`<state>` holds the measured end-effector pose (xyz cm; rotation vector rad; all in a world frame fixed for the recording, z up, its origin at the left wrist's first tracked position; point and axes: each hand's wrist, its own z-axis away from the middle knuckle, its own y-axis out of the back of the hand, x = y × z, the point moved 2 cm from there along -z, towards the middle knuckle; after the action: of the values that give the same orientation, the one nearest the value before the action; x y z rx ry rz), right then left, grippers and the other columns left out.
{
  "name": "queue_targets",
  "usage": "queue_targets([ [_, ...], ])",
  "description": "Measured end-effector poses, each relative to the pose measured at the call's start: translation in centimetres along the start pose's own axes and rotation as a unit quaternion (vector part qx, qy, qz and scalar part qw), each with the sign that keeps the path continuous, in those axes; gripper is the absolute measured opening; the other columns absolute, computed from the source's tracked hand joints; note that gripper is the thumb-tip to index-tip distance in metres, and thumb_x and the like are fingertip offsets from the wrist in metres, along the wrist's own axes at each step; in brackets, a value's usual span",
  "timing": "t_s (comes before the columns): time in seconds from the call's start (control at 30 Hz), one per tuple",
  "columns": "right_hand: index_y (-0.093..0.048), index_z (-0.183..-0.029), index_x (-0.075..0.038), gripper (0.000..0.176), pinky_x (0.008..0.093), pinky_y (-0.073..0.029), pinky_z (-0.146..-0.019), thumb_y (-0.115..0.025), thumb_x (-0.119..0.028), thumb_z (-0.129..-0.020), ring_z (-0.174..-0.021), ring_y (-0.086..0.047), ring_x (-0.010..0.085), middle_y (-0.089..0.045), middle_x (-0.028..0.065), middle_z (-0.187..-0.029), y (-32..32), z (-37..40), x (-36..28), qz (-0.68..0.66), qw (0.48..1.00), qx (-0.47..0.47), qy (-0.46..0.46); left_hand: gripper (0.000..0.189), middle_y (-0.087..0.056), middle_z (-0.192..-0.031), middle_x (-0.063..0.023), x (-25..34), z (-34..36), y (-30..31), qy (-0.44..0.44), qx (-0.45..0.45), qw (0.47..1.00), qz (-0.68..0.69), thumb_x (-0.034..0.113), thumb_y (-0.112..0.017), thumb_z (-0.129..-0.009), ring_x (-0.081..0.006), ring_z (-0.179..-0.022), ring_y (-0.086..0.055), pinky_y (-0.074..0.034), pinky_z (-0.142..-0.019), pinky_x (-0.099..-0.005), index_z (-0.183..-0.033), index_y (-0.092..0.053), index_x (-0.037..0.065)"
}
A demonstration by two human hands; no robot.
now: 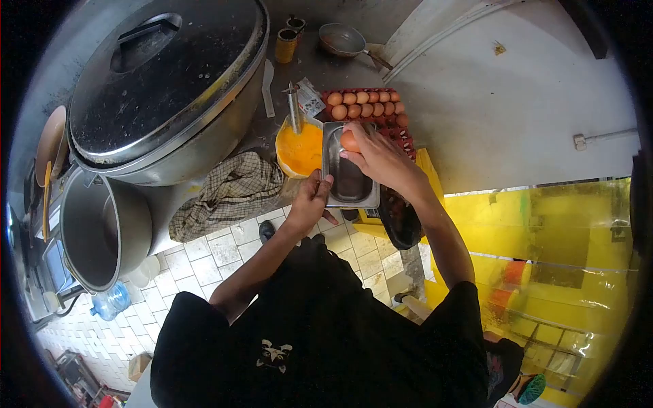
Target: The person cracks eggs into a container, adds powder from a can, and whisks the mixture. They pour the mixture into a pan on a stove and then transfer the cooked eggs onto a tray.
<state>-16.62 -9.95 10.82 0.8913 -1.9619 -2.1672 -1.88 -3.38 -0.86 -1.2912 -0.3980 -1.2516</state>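
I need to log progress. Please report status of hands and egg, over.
Left hand grips steel pan at near edge. Right hand holds brown egg over the pan. Container of beaten egg and egg tray beside; nothing in the way.

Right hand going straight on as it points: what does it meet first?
Probably the rim of the steel pan, as the right hand holds the egg just over it; beyond sits the tub of beaten egg. Height above the rim is unclear.
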Motion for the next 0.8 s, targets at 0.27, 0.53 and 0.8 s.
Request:
queue_targets([
  [0.27, -0.046, -0.116, -0.003, 0.043, 0.0420, -0.054, -0.066, -0.061, -0.036, -0.092, -0.087, -0.067, 0.0342, -0.063, 0.0231, -0.097, 0.0, -0.5, -0.3, 0.184, 0.982, -0.027, 0.022, 0.026, -0.036, -0.076, 0.0023, -0.3, 0.2, -0.2, 0.025, 0.018, 0.999, -0.027, 0.031, -0.045, -0.103, -0.0068, -0.063, -0.045, -0.059, -0.049, -0.0305, -0.114, -0.048, 0.006],
  [0.53, -0.050, -0.118, -0.009, 0.042, 0.0415, -0.053, -0.080, -0.064, -0.037, -0.090, -0.097, -0.064, 0.0345, -0.055, 0.0197, -0.115, 4.5, -0.5, -3.1, 0.321, 0.946, 0.019, 0.030, 0.029, -0.035, -0.072, 0.0041, -0.8, -0.1, -0.2, 0.012, 0.046, 0.999, -0.012, 0.034, -0.046, -0.103, -0.0056, -0.059, -0.039, -0.055, -0.044, -0.0288, -0.113, -0.049, 0.007],
  [0.8, -0.048, -0.129, -0.006, 0.045, 0.0342, -0.052, -0.083, -0.068, -0.013, -0.089, -0.099, -0.062, 0.0259, -0.056, 0.0153, -0.116, 0.9, 0.3, 1.9, -0.105, 0.982, 0.101, 0.117, 0.034, -0.045, -0.089, -0.0016, -0.9, 0.0, 0.3, 0.006, 0.038, 0.999, 0.018, 0.033, -0.046, -0.103, -0.0078, -0.068, -0.048, -0.057, -0.047, -0.0281, -0.118, -0.050, 0.004],
])
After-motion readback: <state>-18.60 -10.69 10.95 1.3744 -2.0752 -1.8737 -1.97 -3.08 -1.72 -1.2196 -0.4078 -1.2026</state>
